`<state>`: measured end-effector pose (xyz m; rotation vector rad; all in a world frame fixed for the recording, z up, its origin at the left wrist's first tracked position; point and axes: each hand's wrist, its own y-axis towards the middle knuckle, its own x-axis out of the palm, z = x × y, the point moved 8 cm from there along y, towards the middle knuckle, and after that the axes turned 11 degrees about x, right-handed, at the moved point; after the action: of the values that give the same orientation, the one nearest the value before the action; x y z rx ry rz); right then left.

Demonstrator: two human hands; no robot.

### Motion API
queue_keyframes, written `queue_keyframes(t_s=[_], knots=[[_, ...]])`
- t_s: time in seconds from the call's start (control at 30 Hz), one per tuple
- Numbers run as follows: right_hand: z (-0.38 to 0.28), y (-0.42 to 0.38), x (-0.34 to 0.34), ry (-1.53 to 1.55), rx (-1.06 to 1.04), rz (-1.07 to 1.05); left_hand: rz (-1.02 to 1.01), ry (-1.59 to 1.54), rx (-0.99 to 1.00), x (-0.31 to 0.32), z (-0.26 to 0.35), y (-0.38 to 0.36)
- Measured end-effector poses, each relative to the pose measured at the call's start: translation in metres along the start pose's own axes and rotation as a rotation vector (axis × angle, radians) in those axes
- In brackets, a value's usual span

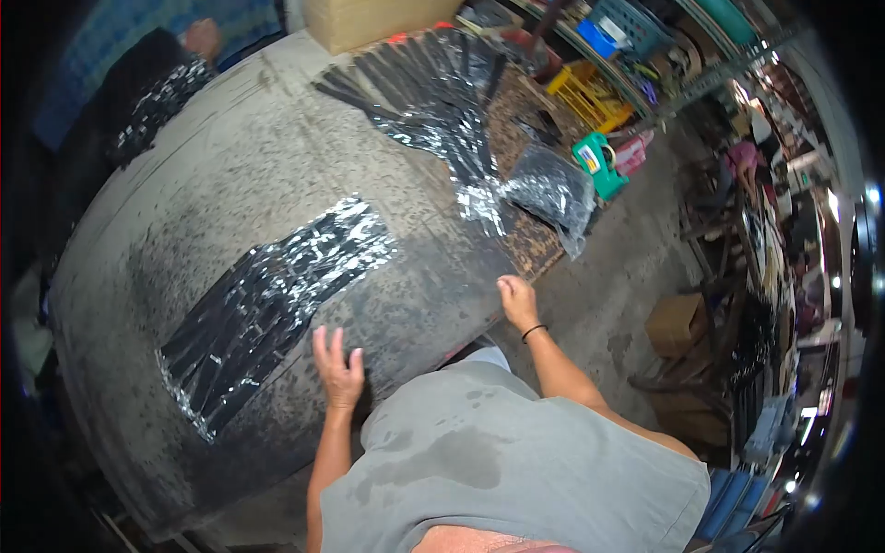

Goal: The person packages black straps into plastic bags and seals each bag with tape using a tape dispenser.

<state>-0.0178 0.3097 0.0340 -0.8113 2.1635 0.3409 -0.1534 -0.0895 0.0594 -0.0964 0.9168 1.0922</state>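
A flat pile of shiny black strips [277, 300] lies on the worn grey table [406, 313]. Just off its lower right edge is my left hand [338, 369], fingers apart and holding nothing. At the table's right edge my right hand [516, 300] is closed, with its fingers curled; whatever it may hold is too small to make out. Farther back, a second bundle of black strips [429, 111] fans out toward the back, its shiny narrow end toward me. Beside that end sits a clear plastic bag with dark contents [553, 189].
A cardboard box [369, 23] stands at the back edge. A green container [599, 166] and a yellow basket [590, 97] are at the back right. Across the table at left is another person's hand [203, 39] and dark sleeve. Shelves stand at upper right.
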Motion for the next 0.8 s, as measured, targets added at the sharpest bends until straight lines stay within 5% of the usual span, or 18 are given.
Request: queue_keyframes(t_s=[0.2, 0.33, 0.47, 0.57, 0.67, 0.8], knots=[[0.118, 0.047, -0.123, 0.170, 0.343, 0.390, -0.187, -0.176, 0.171, 0.106, 0.086, 0.050], [0.146, 0.090, -0.157, 0.165, 0.301, 0.382, -0.225, -0.169, 0.225, 0.160, 0.123, 0.086], [0.137, 0.126, -0.132, 0.133, 0.061, 0.065, -0.262, -0.111, 0.314, 0.199, 0.160, 0.131], [0.124, 0.147, -0.128, -0.027, 0.074, 0.237, -0.223, -0.100, 0.324, 0.216, 0.173, 0.178], [0.121, 0.167, -0.123, 0.007, 0.244, 0.160, -0.199, -0.026, 0.419, 0.227, 0.197, 0.235], [0.139, 0.185, -0.113, -0.078, 0.158, 0.131, -0.334, 0.032, 0.642, 0.271, 0.202, 0.304]])
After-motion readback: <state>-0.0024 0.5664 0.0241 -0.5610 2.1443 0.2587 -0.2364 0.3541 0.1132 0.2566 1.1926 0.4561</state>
